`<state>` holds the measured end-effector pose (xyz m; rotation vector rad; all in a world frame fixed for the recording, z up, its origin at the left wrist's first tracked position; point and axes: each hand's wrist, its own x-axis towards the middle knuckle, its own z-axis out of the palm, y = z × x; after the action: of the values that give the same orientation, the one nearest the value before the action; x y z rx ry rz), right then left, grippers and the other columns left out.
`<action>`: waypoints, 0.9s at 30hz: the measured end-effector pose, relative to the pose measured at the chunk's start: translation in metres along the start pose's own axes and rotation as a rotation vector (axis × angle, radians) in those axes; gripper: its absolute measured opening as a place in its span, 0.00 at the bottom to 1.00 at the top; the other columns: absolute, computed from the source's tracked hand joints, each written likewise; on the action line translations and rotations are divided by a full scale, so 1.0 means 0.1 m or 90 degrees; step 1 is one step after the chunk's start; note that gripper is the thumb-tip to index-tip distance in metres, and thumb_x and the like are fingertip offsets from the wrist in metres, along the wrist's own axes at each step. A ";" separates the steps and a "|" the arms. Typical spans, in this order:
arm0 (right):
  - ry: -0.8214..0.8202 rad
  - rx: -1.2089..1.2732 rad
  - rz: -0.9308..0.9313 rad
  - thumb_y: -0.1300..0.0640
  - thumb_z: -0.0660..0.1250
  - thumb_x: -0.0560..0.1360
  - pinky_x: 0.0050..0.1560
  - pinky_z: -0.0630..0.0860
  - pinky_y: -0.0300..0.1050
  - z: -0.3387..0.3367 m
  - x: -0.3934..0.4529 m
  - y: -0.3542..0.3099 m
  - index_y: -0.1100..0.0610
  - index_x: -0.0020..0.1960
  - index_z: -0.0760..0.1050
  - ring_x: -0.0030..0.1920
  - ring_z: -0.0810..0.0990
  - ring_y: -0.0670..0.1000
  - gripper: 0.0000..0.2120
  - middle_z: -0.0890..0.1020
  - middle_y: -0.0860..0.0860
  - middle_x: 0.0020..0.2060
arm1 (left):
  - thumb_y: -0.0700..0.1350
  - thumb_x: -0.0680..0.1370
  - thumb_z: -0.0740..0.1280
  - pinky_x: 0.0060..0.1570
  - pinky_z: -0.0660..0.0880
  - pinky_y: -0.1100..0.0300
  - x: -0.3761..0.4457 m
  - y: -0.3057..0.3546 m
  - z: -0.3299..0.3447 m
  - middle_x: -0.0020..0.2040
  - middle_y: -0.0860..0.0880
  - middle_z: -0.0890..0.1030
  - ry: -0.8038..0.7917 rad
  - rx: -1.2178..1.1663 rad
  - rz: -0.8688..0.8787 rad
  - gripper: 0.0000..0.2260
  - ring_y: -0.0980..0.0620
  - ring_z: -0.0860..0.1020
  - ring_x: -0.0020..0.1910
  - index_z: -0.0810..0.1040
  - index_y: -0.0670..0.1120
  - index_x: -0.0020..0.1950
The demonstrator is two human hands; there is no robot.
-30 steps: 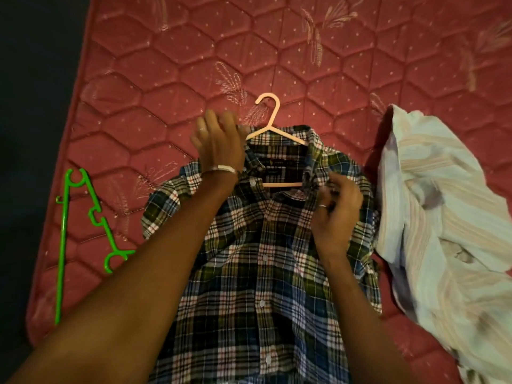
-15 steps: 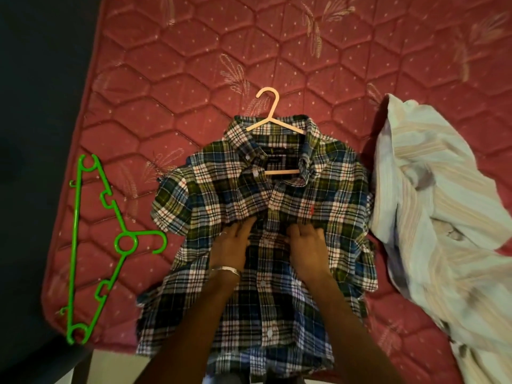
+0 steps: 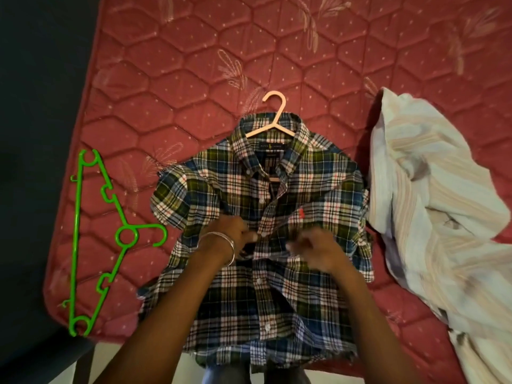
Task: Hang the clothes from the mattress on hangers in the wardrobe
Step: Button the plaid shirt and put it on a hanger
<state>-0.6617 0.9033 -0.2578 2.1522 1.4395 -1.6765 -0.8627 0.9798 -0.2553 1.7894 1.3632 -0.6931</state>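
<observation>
A plaid shirt [image 3: 313,195] lies flat on the red quilted mattress [image 3: 171,79], its collar pointing away from me. A pale pink hanger [image 3: 273,117] is inside it, the hook sticking out past the collar. My left hand [image 3: 232,234], with a bangle at the wrist, pinches the shirt's left front edge by a button at mid-chest. Just across the placket, my right hand [image 3: 318,249] pinches the right front edge; it is blurred.
A green plastic hanger [image 3: 99,239] lies on the mattress near its left edge. A crumpled pale striped shirt [image 3: 432,212] is heaped to the right of the plaid one. Dark floor lies beyond the mattress's left edge.
Both hands came down from the collar to the middle of the shirt front and now pinch the two front edges at the placket. The view has pulled back.
</observation>
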 end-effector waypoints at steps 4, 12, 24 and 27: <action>0.295 0.244 -0.055 0.52 0.69 0.76 0.26 0.73 0.39 -0.15 0.20 -0.47 0.61 0.39 0.76 0.25 0.78 0.48 0.13 0.80 0.54 0.28 | 0.49 0.78 0.65 0.42 0.75 0.53 0.11 0.29 -0.10 0.43 0.42 0.83 0.349 -0.209 -0.024 0.10 0.42 0.79 0.44 0.81 0.43 0.47; 0.350 0.258 0.175 0.50 0.72 0.73 0.31 0.66 0.40 0.17 0.70 -0.56 0.61 0.34 0.74 0.29 0.72 0.51 0.17 0.75 0.53 0.28 | 0.42 0.74 0.71 0.52 0.78 0.51 0.64 0.38 0.04 0.47 0.42 0.84 0.299 -0.346 -0.123 0.07 0.43 0.81 0.48 0.83 0.41 0.50; 0.365 0.383 0.036 0.58 0.71 0.74 0.33 0.70 0.43 0.22 0.68 -0.52 0.58 0.37 0.78 0.29 0.73 0.46 0.08 0.75 0.47 0.28 | 0.37 0.74 0.71 0.39 0.81 0.46 0.72 0.36 -0.07 0.40 0.38 0.83 0.224 -0.515 -0.087 0.04 0.41 0.82 0.37 0.83 0.37 0.44; 0.378 0.318 -0.016 0.61 0.69 0.75 0.33 0.68 0.33 0.16 0.65 -0.53 0.65 0.44 0.82 0.30 0.73 0.45 0.07 0.79 0.52 0.32 | 0.36 0.75 0.70 0.40 0.82 0.46 0.71 0.38 -0.12 0.41 0.38 0.83 0.193 -0.554 -0.074 0.04 0.41 0.83 0.38 0.82 0.35 0.45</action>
<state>-0.7112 0.9640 -0.2906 3.1200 1.2270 -1.6100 -0.8072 1.0235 -0.2951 1.1307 1.6315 0.1478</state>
